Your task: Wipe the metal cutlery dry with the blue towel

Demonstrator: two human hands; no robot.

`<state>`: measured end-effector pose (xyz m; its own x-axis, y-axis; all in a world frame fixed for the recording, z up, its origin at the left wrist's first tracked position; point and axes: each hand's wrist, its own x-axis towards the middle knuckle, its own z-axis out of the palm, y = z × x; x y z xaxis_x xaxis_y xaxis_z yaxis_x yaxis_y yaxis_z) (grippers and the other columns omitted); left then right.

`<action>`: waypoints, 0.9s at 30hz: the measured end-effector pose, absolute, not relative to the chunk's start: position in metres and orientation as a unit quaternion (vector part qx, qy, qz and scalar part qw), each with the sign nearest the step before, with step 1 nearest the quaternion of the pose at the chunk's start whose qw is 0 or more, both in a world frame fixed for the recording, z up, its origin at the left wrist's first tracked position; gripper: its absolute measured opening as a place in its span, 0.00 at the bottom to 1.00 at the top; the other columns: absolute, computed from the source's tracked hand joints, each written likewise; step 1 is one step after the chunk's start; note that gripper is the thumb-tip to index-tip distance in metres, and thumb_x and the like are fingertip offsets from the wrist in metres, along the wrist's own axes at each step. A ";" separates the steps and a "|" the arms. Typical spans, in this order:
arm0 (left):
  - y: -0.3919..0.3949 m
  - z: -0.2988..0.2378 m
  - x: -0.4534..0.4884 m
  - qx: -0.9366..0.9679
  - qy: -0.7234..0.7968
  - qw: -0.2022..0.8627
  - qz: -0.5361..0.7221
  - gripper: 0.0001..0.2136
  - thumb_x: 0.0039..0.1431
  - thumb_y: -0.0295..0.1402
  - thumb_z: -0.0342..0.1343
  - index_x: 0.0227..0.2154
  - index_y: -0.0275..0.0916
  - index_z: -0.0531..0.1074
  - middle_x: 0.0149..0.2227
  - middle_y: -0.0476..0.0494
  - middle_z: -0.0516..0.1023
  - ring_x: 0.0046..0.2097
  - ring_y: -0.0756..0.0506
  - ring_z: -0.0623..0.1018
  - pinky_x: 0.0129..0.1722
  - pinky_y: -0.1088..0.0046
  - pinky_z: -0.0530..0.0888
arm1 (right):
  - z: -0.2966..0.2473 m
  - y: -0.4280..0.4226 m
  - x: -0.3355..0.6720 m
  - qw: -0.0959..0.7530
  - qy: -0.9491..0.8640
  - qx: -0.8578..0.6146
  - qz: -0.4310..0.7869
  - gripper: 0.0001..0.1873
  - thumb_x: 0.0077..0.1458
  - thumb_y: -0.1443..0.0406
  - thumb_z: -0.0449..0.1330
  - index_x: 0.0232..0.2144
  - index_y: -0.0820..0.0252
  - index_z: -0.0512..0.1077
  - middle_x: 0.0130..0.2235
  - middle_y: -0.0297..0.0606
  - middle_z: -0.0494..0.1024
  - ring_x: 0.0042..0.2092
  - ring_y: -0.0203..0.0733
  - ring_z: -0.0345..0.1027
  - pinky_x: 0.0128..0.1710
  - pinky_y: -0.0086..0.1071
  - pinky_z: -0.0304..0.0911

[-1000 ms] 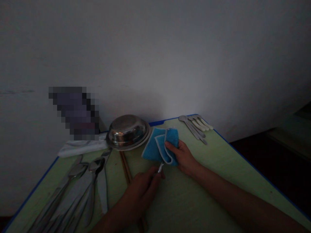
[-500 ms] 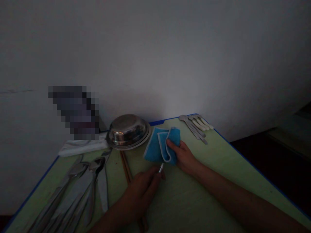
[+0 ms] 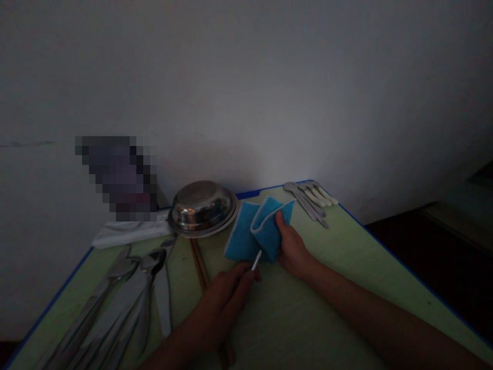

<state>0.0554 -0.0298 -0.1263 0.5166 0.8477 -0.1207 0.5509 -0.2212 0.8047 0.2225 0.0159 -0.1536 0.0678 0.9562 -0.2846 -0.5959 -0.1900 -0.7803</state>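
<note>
Head view: left hand (image 3: 227,290) has its fingers closed on a slim metal utensil (image 3: 256,260); only a short bright length shows, so can't tell which kind. Its far end meets the lower edge of the blue cloth (image 3: 241,234) in the picture; can't tell if it touches or just overlaps. Right hand (image 3: 295,249) has the cloth pinched, thumb on the near face, cloth folded over and held up above the green table (image 3: 327,298). Both hands are mid-table, near each other.

Left forearm crosses over the wooden chopsticks (image 3: 198,262). Left of that, a spread of metal spoons (image 3: 152,261) and knives (image 3: 163,300), some overlapping. Behind: upturned metal bowl (image 3: 202,205), with a white bundle (image 3: 133,231) just left of it. Pixelated object (image 3: 119,177) stands above the bundle, against the wall (image 3: 269,92). Far right corner: more spoons (image 3: 296,194) beside white-handled forks (image 3: 318,197).
</note>
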 end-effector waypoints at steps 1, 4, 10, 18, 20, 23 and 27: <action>-0.030 -0.126 0.056 0.762 0.458 0.422 0.177 0.15 0.63 0.40 0.39 0.37 0.40 0.69 0.36 0.46 0.76 0.39 0.45 0.74 0.41 0.71 0.68 | -0.153 0.016 0.222 0.603 -0.211 -0.406 0.654 0.24 0.47 0.47 0.58 0.38 0.58 0.72 0.33 0.38 0.80 0.39 0.42 0.73 0.40 0.35 0.66; -0.029 -0.126 0.055 0.767 0.453 0.419 0.177 0.14 0.63 0.40 0.39 0.37 0.41 0.69 0.35 0.47 0.75 0.38 0.45 0.73 0.40 0.72 0.68 | -0.152 0.018 0.221 0.617 -0.186 -0.377 0.665 0.23 0.47 0.47 0.57 0.37 0.58 0.73 0.35 0.37 0.80 0.39 0.42 0.73 0.40 0.35 0.67; -0.030 -0.124 0.054 0.777 0.446 0.415 0.159 0.14 0.63 0.39 0.38 0.36 0.41 0.68 0.34 0.48 0.75 0.38 0.45 0.73 0.40 0.71 0.69 | -0.150 0.018 0.222 0.618 -0.179 -0.373 0.669 0.24 0.47 0.46 0.56 0.37 0.58 0.73 0.35 0.37 0.80 0.38 0.42 0.72 0.39 0.35 0.67; -0.029 -0.130 0.053 0.779 0.442 0.412 0.167 0.14 0.63 0.39 0.39 0.38 0.41 0.68 0.37 0.47 0.75 0.41 0.45 0.74 0.43 0.72 0.68 | -0.154 0.012 0.225 0.591 -0.320 -0.388 0.631 0.13 0.39 0.60 0.67 0.30 0.60 0.74 0.29 0.32 0.78 0.30 0.36 0.70 0.37 0.32 0.65; -0.029 -0.130 0.053 0.779 0.446 0.408 0.166 0.13 0.63 0.39 0.39 0.37 0.42 0.69 0.36 0.48 0.76 0.40 0.46 0.74 0.43 0.73 0.68 | -0.156 0.013 0.224 0.595 -0.310 -0.398 0.626 0.12 0.41 0.59 0.66 0.27 0.61 0.73 0.27 0.31 0.77 0.29 0.36 0.69 0.36 0.32 0.64; -0.029 -0.130 0.053 0.780 0.445 0.407 0.170 0.13 0.63 0.38 0.40 0.37 0.42 0.69 0.37 0.49 0.76 0.40 0.46 0.74 0.41 0.74 0.68 | -0.156 0.014 0.223 0.602 -0.287 -0.400 0.628 0.13 0.42 0.56 0.65 0.25 0.61 0.72 0.25 0.31 0.77 0.29 0.36 0.69 0.36 0.32 0.64; -0.029 -0.128 0.054 0.774 0.444 0.417 0.173 0.13 0.63 0.38 0.39 0.37 0.41 0.69 0.35 0.48 0.75 0.38 0.46 0.74 0.40 0.73 0.68 | -0.152 0.015 0.221 0.613 -0.244 -0.409 0.631 0.17 0.44 0.53 0.63 0.31 0.59 0.73 0.31 0.35 0.79 0.35 0.40 0.72 0.38 0.33 0.65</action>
<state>0.0537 -0.0291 -0.1284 0.5454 0.8317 -0.1034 0.5440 -0.2575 0.7986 0.2207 0.0148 -0.1522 0.0858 0.9723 -0.2175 -0.5731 -0.1304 -0.8090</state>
